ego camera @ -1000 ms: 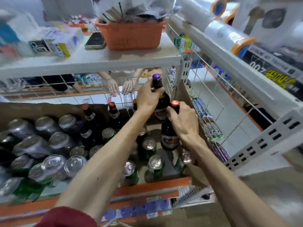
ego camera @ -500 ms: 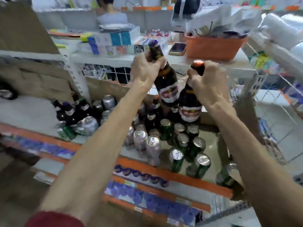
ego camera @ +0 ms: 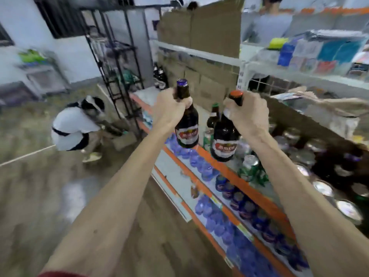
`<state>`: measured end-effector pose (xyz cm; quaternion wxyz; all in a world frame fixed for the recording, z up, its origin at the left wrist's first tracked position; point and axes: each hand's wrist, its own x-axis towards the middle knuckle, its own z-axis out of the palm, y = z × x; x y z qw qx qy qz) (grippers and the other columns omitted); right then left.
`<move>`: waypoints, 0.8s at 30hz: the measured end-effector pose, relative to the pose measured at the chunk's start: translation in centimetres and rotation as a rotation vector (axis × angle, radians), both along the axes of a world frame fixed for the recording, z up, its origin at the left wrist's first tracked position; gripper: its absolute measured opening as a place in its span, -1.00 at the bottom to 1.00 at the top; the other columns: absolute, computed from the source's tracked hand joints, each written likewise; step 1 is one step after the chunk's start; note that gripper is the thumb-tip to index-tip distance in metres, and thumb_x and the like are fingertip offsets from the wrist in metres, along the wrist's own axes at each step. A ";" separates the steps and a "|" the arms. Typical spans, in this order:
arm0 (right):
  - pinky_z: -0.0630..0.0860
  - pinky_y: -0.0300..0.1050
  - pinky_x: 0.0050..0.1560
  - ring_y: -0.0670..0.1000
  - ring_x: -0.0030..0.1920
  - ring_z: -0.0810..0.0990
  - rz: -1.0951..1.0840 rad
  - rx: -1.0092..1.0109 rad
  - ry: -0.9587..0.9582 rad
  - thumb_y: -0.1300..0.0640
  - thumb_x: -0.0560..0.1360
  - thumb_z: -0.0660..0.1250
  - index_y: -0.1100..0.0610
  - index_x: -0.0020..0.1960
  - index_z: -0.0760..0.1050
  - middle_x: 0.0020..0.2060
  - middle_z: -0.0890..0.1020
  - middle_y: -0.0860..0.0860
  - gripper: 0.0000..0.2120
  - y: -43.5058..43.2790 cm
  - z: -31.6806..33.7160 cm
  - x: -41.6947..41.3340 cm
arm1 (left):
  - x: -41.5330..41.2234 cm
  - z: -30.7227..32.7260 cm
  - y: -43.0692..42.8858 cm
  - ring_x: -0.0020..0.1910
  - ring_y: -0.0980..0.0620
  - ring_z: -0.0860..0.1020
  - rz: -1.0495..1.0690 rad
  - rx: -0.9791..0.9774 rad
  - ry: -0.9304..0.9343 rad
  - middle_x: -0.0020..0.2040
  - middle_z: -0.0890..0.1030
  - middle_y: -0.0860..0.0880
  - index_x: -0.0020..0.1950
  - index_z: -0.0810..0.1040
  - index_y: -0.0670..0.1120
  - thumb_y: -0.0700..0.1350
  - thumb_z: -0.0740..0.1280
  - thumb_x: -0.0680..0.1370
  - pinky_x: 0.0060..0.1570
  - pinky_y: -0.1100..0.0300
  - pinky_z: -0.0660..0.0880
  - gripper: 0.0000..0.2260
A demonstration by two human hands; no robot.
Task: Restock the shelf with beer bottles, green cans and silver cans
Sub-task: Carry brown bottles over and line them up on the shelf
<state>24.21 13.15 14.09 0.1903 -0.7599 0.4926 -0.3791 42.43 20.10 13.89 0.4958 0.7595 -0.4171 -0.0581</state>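
Note:
My left hand (ego camera: 169,109) grips the neck of a dark beer bottle with a purple cap (ego camera: 186,124). My right hand (ego camera: 247,114) grips the neck of a second dark beer bottle with an orange cap (ego camera: 224,140). Both bottles hang upright in the air above the orange front edge of the shelf (ego camera: 229,172). A beer bottle with a green cap (ego camera: 213,116) stands on the shelf between them. Green cans (ego camera: 250,168) and silver cans (ego camera: 323,188) crowd the shelf to the right.
A person in white (ego camera: 71,128) crouches on the wooden floor at the left beside a black wire rack (ego camera: 117,66). Cardboard boxes (ego camera: 199,37) stand behind the shelf. Blue packs (ego camera: 229,214) fill the lower shelf. Another person stands behind the upper shelf at top right.
Both hands lifted the two bottles up and out from the back of the shelf. My view has swung left, now showing the floor and the crouching person.

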 end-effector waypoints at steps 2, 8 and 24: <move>0.36 -0.04 -0.15 0.26 0.02 0.58 0.059 0.003 -0.002 -0.04 0.53 0.29 0.23 -0.02 0.56 -0.06 0.62 0.24 -0.69 1.4 -1.3 5.3 | 4.8 -1.7 2.0 -0.09 -0.03 0.64 0.061 0.037 -0.030 -0.17 0.68 0.00 -0.09 0.64 -0.02 0.03 0.42 0.32 -0.06 0.11 0.55 -0.77; 0.23 -0.09 -0.30 0.16 -0.30 0.39 0.181 0.117 -0.003 0.07 0.51 0.27 0.15 -0.31 0.36 -0.45 0.39 0.01 -0.74 4.4 -4.7 16.9 | 14.9 -6.5 6.2 -0.09 -0.07 0.65 0.110 0.113 -0.032 -0.18 0.67 -0.02 -0.07 0.67 -0.05 0.05 0.44 0.34 -0.11 0.06 0.55 -0.75; 0.46 0.00 -0.22 0.26 -0.15 0.61 0.346 0.186 -0.009 0.00 0.53 0.29 0.14 -0.16 0.50 -0.28 0.58 0.11 -0.78 -2.3 -9.6 42.0 | 36.6 -10.4 3.5 -0.11 -0.09 0.64 0.249 0.175 0.023 -0.15 0.68 -0.07 -0.18 0.58 0.00 -0.01 0.49 0.40 -0.10 0.01 0.56 -0.87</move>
